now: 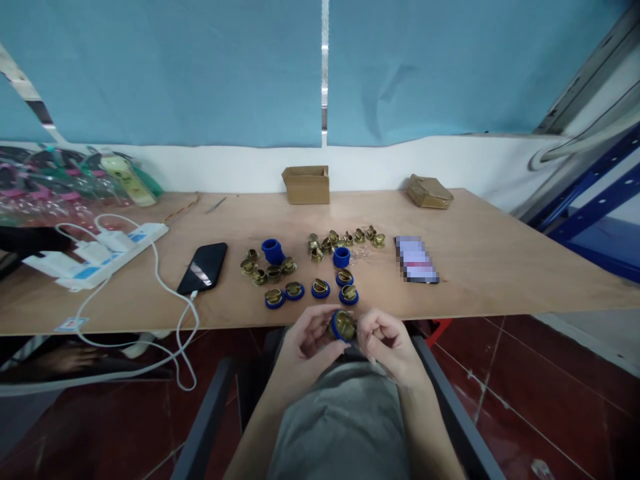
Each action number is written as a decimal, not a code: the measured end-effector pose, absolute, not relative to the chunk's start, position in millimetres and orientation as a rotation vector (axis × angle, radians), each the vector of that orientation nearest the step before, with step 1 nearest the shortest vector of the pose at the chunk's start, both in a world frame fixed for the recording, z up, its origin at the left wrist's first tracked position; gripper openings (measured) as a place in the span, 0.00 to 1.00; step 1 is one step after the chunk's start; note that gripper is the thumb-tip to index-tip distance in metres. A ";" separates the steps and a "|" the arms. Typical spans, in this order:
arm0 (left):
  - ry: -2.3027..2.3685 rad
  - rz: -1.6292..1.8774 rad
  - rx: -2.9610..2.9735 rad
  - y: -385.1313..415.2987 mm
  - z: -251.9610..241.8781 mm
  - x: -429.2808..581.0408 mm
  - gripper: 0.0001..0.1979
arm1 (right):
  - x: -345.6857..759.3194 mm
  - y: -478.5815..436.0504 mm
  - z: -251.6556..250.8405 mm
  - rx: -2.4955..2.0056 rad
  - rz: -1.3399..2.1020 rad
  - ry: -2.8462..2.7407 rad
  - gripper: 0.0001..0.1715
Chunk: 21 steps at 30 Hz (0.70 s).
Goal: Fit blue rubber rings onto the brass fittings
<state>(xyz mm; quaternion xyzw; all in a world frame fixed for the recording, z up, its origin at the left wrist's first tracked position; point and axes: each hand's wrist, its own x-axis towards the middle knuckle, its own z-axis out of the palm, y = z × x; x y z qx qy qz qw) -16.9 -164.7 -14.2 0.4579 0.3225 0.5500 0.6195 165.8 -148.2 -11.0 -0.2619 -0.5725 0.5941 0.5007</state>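
Note:
My left hand [309, 341] grips a round brass-coloured cap with a blue ring [345, 325] round its rim, just off the table's front edge and above my lap. Close to the cap's right side, the fingers of my right hand [384, 341] are pinched together; whatever is between them is too small to make out. Similar brass caps fitted with blue rings [321, 288] lie on the table just beyond my hands. Farther back are several brass caps without rings [275, 273], in two groups. Two stacks of blue rings [341, 257] stand among them.
Thin clear pieces [361, 253] lie near the right group. A black phone [203, 268] on a white cable and a power strip [117, 253] are at left. Another phone [416, 259] lies at right. A cardboard box [309, 185] and a brown packet [429, 192] stand at the back.

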 end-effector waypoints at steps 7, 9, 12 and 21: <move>0.835 1.279 1.145 -165.5 -6.3 -21.7 0.20 | 162.6 -147.5 0.5 -0.763 1.415 -1.441 0.23; 0.827 1.274 1.124 -166.8 -3.5 -21.2 0.20 | 162.9 -148.3 4.1 -0.777 1.400 -1.474 0.23; 0.818 1.274 1.130 -167.5 -2.7 -21.0 0.20 | 163.9 -149.1 5.9 -0.788 1.397 -1.504 0.24; 0.850 1.236 1.163 -170.4 -0.4 -19.7 0.20 | 166.6 -150.0 10.9 -0.794 1.362 -1.586 0.22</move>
